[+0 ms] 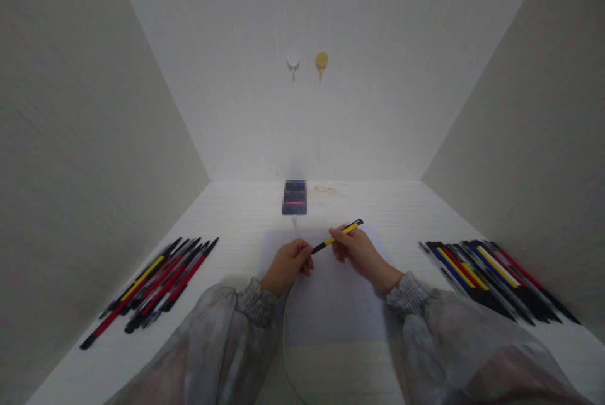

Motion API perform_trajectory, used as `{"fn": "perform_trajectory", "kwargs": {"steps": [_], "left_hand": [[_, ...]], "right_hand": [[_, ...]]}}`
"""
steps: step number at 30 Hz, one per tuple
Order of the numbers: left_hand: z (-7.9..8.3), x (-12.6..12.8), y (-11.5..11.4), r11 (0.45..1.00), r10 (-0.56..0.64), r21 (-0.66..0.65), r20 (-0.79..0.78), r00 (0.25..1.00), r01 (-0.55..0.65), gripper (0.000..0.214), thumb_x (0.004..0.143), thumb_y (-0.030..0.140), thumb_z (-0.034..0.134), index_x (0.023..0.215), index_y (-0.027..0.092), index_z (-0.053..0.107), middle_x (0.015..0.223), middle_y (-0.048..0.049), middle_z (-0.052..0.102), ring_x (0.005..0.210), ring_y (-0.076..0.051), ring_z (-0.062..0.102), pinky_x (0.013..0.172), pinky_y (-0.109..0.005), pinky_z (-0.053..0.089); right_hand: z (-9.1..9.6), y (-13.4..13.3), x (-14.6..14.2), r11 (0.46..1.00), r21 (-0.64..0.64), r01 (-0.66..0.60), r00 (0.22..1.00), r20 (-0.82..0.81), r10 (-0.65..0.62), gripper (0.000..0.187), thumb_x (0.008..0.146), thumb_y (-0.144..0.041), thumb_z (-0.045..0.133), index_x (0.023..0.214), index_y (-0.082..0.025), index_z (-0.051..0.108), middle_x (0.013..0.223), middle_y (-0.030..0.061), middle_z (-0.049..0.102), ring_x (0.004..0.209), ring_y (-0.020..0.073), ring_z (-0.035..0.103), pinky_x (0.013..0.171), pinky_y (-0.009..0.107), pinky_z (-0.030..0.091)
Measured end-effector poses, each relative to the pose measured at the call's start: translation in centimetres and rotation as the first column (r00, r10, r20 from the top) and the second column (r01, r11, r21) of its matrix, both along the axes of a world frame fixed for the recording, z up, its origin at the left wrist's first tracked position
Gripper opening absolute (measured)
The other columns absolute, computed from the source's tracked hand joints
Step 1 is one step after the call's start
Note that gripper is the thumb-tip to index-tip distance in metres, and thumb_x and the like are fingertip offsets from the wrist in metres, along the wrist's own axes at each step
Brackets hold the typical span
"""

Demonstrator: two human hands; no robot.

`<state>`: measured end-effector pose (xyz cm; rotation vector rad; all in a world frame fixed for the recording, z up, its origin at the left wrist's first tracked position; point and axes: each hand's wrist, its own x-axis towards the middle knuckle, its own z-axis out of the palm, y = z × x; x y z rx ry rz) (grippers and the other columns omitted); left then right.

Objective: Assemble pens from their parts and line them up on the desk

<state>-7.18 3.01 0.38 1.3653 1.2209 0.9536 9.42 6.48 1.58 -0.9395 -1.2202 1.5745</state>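
A yellow pen (327, 242) with a black clip end and a black tip end is held slantwise over a pale sheet (338, 317). My right hand (355, 249) pinches its yellow barrel, the clip end pointing up and to the right. At the lower end, the fingers of my left hand (290, 261) are closed round the tip, which they partly hide. Whether a cap or another small part is in those fingers, I cannot tell.
Pens in red, black and yellow (165, 279) lie in a pile at left. More pens (491, 276) lie at right. A phone (295, 198) with a white cable (284, 329) stands near the back wall, which bears a white hook (293, 60) and a yellow hook (322, 60).
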Motion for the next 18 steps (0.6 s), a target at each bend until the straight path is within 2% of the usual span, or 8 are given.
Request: {"fn": "perform_trajectory", "kwargs": {"steps": [2, 4, 7, 10, 13, 15, 18], "left_hand": [[0.03, -0.19, 0.05, 0.999, 0.034, 0.029, -0.101, 0.994, -0.032, 0.027, 0.076, 0.039, 0.041, 0.067, 0.015, 0.049, 0.050, 0.0026, 0.052, 0.039, -0.007, 0.045, 0.042, -0.019, 0.034], [0.17, -0.35, 0.02, 0.998, 0.055, 0.048, -0.183, 0.982, -0.047, 0.030, 0.077, 0.040, 0.038, 0.066, 0.015, 0.051, 0.048, 0.0035, 0.049, 0.038, -0.007, 0.041, 0.041, -0.019, 0.031], [0.34, -0.48, -0.03, 0.997, 0.067, 0.063, -0.219, 0.973, -0.054, 0.033, 0.077, 0.042, 0.036, 0.067, 0.016, 0.053, 0.047, 0.0039, 0.047, 0.037, -0.007, 0.038, 0.040, -0.020, 0.030], [0.33, -0.45, -0.03, 0.995, 0.083, 0.071, -0.177, 0.981, -0.072, 0.034, 0.076, 0.043, 0.036, 0.068, 0.015, 0.054, 0.049, 0.0030, 0.049, 0.038, -0.007, 0.040, 0.041, -0.020, 0.031], [0.36, -0.32, 0.03, 0.994, 0.091, 0.070, -0.122, 0.988, -0.083, 0.035, 0.075, 0.044, 0.039, 0.062, 0.014, 0.054, 0.046, 0.0025, 0.048, 0.040, -0.008, 0.041, 0.044, -0.020, 0.032], [0.44, -0.23, 0.11, 0.995, 0.088, 0.048, -0.028, 0.996, -0.086, 0.029, 0.070, 0.041, 0.049, 0.067, 0.013, 0.054, 0.050, 0.0022, 0.051, 0.043, -0.007, 0.043, 0.045, -0.020, 0.034], [0.48, -0.23, 0.33, 0.993, 0.112, 0.024, 0.101, 0.989, -0.115, 0.025, 0.061, 0.033, 0.061, 0.074, 0.013, 0.053, 0.058, 0.0022, 0.053, 0.045, -0.006, 0.044, 0.045, -0.019, 0.035]], "right_hand": [[0.12, -0.12, -0.04, 0.999, -0.006, -0.046, 0.999, -0.025, 0.046, 0.024, 0.065, -0.035, 0.060, 0.068, -0.016, 0.047, 0.048, -0.0029, 0.054, 0.039, 0.0095, 0.049, 0.035, 0.020, 0.035], [0.40, -0.33, -0.14, 0.998, 0.046, -0.044, 0.997, -0.058, 0.047, 0.021, 0.063, -0.029, 0.063, 0.071, -0.017, 0.048, 0.053, -0.0026, 0.056, 0.046, 0.0103, 0.053, 0.043, 0.022, 0.040], [0.68, -0.60, -0.32, 0.991, 0.128, -0.031, 0.994, -0.099, 0.044, 0.020, 0.062, -0.023, 0.064, 0.073, -0.017, 0.049, 0.062, -0.0019, 0.058, 0.055, 0.0099, 0.055, 0.054, 0.024, 0.044], [0.42, -0.62, -0.44, 0.995, 0.087, -0.037, 0.995, -0.089, 0.045, 0.019, 0.065, -0.029, 0.061, 0.073, -0.018, 0.048, 0.057, -0.0029, 0.056, 0.050, 0.0095, 0.052, 0.047, 0.022, 0.041], [0.01, -0.39, -0.42, 0.999, 0.042, -0.031, 0.999, -0.033, 0.032, 0.021, 0.067, -0.035, 0.058, 0.066, -0.017, 0.047, 0.045, -0.0052, 0.049, 0.036, 0.0071, 0.043, 0.035, 0.020, 0.031], [-0.05, -0.23, -0.33, 0.999, 0.033, 0.000, 1.000, -0.031, 0.001, 0.022, 0.066, -0.034, 0.060, 0.062, -0.017, 0.046, 0.043, -0.0057, 0.046, 0.034, 0.0062, 0.039, 0.033, 0.019, 0.028], [0.17, -0.17, -0.24, 0.999, 0.008, 0.032, 0.996, -0.085, -0.032, 0.019, 0.063, -0.030, 0.063, 0.063, -0.018, 0.048, 0.042, -0.0061, 0.046, 0.034, 0.0066, 0.040, 0.033, 0.019, 0.029]]}}
